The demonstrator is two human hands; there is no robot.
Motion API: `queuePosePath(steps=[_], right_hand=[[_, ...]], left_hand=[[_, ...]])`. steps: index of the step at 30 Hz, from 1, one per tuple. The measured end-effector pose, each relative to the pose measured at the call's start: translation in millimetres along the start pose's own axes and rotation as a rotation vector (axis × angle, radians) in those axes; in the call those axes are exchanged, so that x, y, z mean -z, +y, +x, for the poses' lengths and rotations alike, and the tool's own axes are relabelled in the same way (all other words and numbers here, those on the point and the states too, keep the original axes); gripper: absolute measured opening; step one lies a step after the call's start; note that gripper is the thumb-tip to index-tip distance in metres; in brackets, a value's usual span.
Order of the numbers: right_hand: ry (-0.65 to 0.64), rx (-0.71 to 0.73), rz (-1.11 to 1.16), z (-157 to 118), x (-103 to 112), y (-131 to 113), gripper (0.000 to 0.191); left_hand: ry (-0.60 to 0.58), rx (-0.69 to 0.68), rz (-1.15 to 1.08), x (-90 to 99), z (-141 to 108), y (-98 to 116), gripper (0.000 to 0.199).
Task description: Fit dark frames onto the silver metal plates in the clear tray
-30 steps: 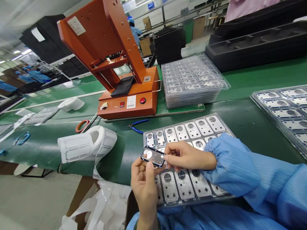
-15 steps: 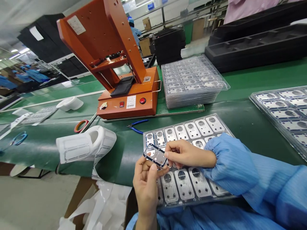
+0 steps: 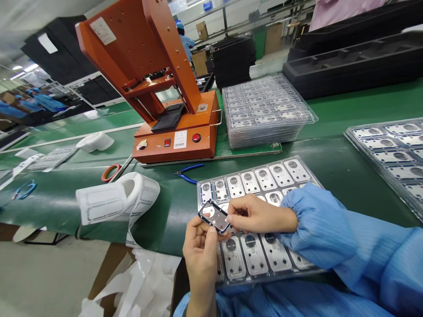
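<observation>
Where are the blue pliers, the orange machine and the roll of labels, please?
Blue pliers (image 3: 193, 167): head view, upper handle.
Orange machine (image 3: 152, 152): head view, base front.
Roll of labels (image 3: 102, 204): head view, unrolled flap.

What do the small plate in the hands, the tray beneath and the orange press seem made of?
Small plate: metal or glossy plastic; its smooth grey face shines, but that leaves it open.
Tray: thin, clear plastic, judging by its see-through, shiny edge.
Orange press: likely painted metal, given its evenly coloured panels and screws.

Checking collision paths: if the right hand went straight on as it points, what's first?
The small dark-edged plate in the left hand; the right hand seems right at its edge, though depth is unclear.
</observation>
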State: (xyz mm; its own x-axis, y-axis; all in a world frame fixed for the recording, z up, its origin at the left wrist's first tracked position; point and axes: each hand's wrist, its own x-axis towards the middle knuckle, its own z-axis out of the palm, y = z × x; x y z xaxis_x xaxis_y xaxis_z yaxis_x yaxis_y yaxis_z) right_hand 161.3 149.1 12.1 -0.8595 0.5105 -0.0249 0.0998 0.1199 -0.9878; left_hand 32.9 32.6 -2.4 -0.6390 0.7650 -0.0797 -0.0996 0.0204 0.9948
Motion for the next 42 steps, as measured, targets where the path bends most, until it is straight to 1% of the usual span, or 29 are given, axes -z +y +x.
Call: queuePosePath(steps=[6, 10, 16, 18, 21, 23, 24, 26, 28, 30, 31, 33, 34, 36, 38, 39, 41, 42], right_hand=[[-0.041, -0.035, 0.069, 0.6, 0.1, 2.5, 0.012], [-0.066, -0.087, 0.087, 1.4, 1.3, 3.2, 0.012], [-0.078, -0.165, 0.106, 2.3, 4.2, 2.4, 0.013], [-0.041, -0.171, 0.142, 3.8, 4.4, 3.9, 0.017], [0.126, -0.188, 0.172, 10.0, 5.7, 9.7, 0.023], [0.231, -0.246, 0.157, 16.1, 7.6, 14.9, 0.027], [0.253, -0.286, 0.146, 19.2, 8.6, 17.2, 0.029], [0.245, -0.36, 0.125, 24.0, 9.7, 20.4, 0.033], [0.242, -0.376, 0.08, 25.6, 9.1, 21.0, 0.037], [0.313, -0.285, -0.06, 23.7, 7.0, 19.9, 0.039], [0.368, -0.201, -0.168, 21.8, 5.6, 19.1, 0.039], [0.457, 0.016, -0.418, 17.5, 2.9, 18.5, 0.036], [0.468, 0.133, -0.534, 15.7, 1.8, 18.9, 0.032], [0.425, 0.33, -0.699, 13.3, 0.4, 21.5, 0.022], [0.357, 0.445, -0.769, 12.8, -0.4, 25.6, 0.015], [0.337, 0.466, -0.775, 13.1, -0.6, 27.9, 0.014], [0.332, 0.467, -0.756, 13.7, -0.8, 32.1, 0.015], [0.336, 0.459, -0.74, 13.9, -0.8, 33.8, 0.015]], left_hand=[[-0.004, 0.007, -0.04, 1.3, 1.5, -3.5, 0.035], [-0.017, -0.023, -0.01, 2.2, 0.5, -5.5, 0.034], [-0.047, -0.016, 0.027, 3.2, 1.9, -7.9, 0.036], [-0.064, -0.02, 0.0, 1.6, 4.2, -8.5, 0.042], [-0.071, -0.027, -0.021, -1.7, 8.0, -9.6, 0.052], [-0.046, -0.033, -0.019, -3.4, 9.9, -10.3, 0.05], [-0.032, -0.035, -0.023, -3.8, 10.5, -10.5, 0.046], [-0.006, -0.039, -0.033, -3.6, 10.8, -10.5, 0.04], [0.019, -0.047, -0.032, -2.3, 9.7, -9.6, 0.035], [0.043, -0.049, -0.026, -0.1, 7.2, -7.9, 0.029], [0.052, -0.047, -0.03, 1.3, 5.5, -6.7, 0.027], [0.069, -0.052, -0.041, 4.5, 1.7, -3.8, 0.024], [0.085, -0.064, -0.045, 6.4, 0.0, -2.3, 0.023], [0.144, -0.119, -0.046, 11.0, -2.2, 0.1, 0.022], [0.264, -0.229, -0.044, 18.2, -1.0, -0.2, 0.02], [0.352, -0.301, -0.039, 23.6, 1.5, -2.3, 0.019], [0.576, -0.443, -0.004, 39.6, 10.4, -11.4, 0.02], [0.696, -0.483, 0.036, 50.5, 16.3, -18.7, 0.023]])
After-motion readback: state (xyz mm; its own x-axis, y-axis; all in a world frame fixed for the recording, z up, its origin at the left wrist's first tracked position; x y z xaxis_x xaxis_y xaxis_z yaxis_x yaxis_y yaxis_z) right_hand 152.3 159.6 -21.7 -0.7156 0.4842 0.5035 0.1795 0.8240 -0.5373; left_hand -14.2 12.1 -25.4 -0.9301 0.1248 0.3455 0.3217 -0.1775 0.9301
